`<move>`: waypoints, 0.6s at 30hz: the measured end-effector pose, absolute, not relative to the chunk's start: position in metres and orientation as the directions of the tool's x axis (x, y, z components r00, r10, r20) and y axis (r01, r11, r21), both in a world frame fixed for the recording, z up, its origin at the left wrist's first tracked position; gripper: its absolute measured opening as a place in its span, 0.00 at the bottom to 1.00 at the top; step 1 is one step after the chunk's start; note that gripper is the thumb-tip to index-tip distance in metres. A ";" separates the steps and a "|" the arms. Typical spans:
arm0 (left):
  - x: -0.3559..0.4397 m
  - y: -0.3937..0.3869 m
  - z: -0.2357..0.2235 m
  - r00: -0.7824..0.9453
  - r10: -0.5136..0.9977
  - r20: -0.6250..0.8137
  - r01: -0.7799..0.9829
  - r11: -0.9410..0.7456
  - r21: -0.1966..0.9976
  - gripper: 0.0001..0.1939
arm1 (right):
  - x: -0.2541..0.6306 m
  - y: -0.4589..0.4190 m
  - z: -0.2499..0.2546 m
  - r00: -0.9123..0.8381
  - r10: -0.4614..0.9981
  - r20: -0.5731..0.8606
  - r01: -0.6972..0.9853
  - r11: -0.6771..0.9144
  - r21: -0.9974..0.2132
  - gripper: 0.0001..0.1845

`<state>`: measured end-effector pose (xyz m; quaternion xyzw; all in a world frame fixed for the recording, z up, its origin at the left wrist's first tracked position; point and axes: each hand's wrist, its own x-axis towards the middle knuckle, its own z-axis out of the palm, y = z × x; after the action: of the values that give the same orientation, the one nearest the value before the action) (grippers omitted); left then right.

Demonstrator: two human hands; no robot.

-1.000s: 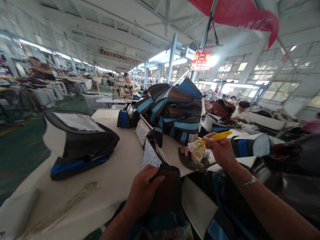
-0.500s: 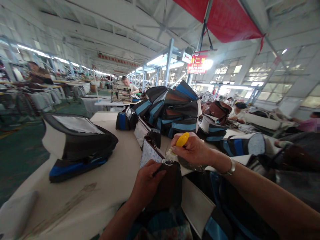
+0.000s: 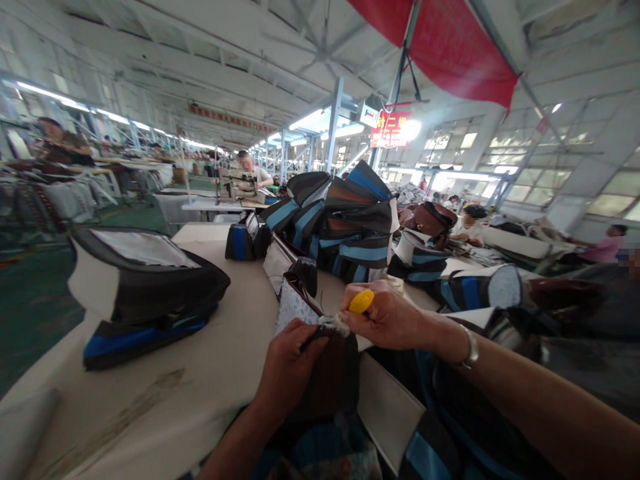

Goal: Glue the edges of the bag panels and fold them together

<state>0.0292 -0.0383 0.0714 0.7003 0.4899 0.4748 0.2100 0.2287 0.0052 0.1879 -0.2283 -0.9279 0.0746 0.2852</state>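
Observation:
My right hand is closed around a yellow-handled brush. The brush's pale, clumped bristles meet the top edge of a brown and black bag piece, where white stuff shows. That same edge is pinched by my left hand, thumb on the near side. Just beyond stands a bag part with a pale patterned lining. A white panel and dark bag parts with blue stripes lie right of the held piece.
Ahead is a heap of black and blue bag bodies on the pale tabletop. Two stacked bag bodies stand at left. A person sits at a sewing machine farther back; another person is at right.
My right hand has moved down, bringing the brush bristles onto the bag piece's edge. My left hand keeps its pinch. The whole view has shifted slightly.

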 end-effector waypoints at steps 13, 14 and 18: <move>0.041 -0.040 0.051 0.073 0.684 0.726 0.738 -0.527 0.422 0.07 | 0.237 0.011 0.187 -0.664 0.550 0.507 0.453 0.835 -0.312 0.07; 0.043 -0.040 0.050 0.130 0.634 0.763 0.787 -0.534 0.310 0.07 | 0.237 0.010 0.191 -0.641 0.560 0.525 0.453 0.828 -0.330 0.07; 0.053 -0.041 0.051 0.310 0.499 0.809 0.857 -0.516 -0.010 0.06 | 0.223 0.004 0.205 -0.652 0.525 0.547 0.386 0.851 -0.356 0.05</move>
<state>0.0530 -0.0411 0.0507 0.7768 0.4364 0.3930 -0.2273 0.2228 0.0038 0.2045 -0.2520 -0.9029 0.1047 0.3321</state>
